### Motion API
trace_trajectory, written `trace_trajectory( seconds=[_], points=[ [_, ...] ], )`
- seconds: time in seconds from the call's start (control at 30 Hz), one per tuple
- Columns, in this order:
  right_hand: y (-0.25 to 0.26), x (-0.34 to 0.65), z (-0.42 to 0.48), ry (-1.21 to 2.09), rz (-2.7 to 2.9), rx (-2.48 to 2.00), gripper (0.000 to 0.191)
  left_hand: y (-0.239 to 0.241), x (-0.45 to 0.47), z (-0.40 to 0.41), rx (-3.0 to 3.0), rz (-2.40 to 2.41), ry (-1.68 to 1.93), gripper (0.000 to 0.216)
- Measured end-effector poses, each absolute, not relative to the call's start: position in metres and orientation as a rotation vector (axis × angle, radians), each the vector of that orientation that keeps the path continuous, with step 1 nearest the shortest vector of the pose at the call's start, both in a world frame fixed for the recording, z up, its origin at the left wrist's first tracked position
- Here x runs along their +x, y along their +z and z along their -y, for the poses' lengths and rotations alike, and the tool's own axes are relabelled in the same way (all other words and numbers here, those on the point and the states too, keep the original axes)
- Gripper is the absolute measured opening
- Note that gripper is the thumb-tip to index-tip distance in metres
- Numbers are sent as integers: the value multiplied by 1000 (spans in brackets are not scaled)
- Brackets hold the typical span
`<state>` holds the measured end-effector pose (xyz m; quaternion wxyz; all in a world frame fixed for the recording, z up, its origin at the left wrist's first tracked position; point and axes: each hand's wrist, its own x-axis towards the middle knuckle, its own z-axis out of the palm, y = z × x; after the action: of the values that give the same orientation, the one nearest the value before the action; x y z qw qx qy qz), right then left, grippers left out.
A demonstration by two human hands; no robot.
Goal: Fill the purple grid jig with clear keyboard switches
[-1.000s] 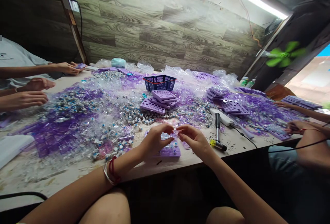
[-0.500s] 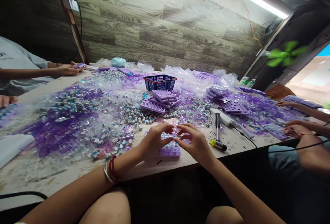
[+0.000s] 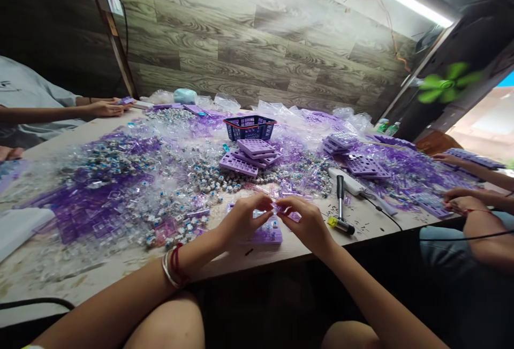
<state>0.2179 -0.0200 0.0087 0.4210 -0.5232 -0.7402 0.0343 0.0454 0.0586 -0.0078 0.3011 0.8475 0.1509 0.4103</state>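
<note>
My left hand [image 3: 244,218] and my right hand [image 3: 302,218] meet at the fingertips, both closed in a pinch. Between them is a small clear, purplish plastic piece [image 3: 276,208], mostly covered by the fingers, so its exact kind is hard to tell. Just below the hands, at the table's near edge, lies a light purple plastic plate [image 3: 265,236] with small clear parts set in it. My left forearm partly hides its left side. Beyond the fingers sit stacked purple plates [image 3: 257,148] with square holes, among loose white-and-blue switch-like parts [image 3: 212,172].
A dark basket [image 3: 249,128] stands behind the stack. To my right lie a hammer [image 3: 340,204] and a white corded tool [image 3: 345,181]. Heaps of purple and clear pieces [image 3: 96,199] cover the left side. Other people's hands [image 3: 106,108] are at the table's left and right.
My fingertips have drawn closer together around the small piece and sit slightly lower. The right fingers are more bent. The view has shifted a little.
</note>
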Motion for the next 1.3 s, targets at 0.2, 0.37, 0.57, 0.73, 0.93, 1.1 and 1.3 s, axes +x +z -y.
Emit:
trace_trajectory(
  seconds=[0.2,0.37,0.57,0.73,0.93,1.1,1.3],
  points=[
    [9,215,21,47,1899,-1271,12,-8,45,-62,2217,-444,1026,15],
    [12,215,22,134,1920,-1210,12,-7,45,-62,2241,-433,1059,5],
    [14,215,26,459,1852,-1170,16,-4,44,-60,2226,-435,1098,5],
    [15,216,26,829,1662,-1161,19,-2,43,-59,2199,-417,1097,5],
    [15,219,24,922,1615,-1149,21,-4,43,-60,2256,-427,1116,5],
    [11,233,23,517,1860,-1331,12,-9,44,-62,2427,-445,1069,20],
    [5,239,21,363,1999,-1340,7,-13,45,-64,2544,-322,976,16]
  ],
)
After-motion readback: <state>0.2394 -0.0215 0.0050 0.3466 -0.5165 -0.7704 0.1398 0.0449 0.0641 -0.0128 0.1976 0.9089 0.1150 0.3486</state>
